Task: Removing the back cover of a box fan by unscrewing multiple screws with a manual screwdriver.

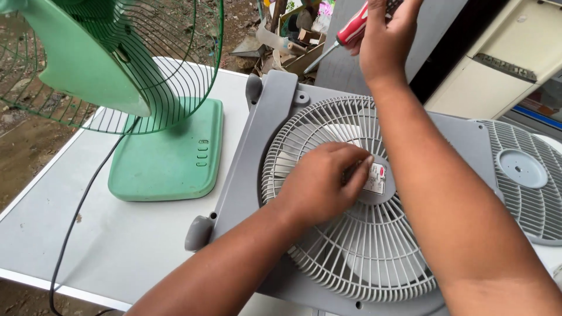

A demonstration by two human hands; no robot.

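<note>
Right now the grey box fan lies flat on the white surface, in the middle and near. Its round grille is still on, so the fan is not opened up yet. The left hand rests on the grille, with its fingers bent onto the round middle cap. I cannot tell if it grips anything. The right hand is up at the far side, closed around a screwdriver with a red handle. A small white label with a red spot sits on the cap. Another grey grille lies off to the right. A green fan stands far left, with small raised buttons on its base.
</note>
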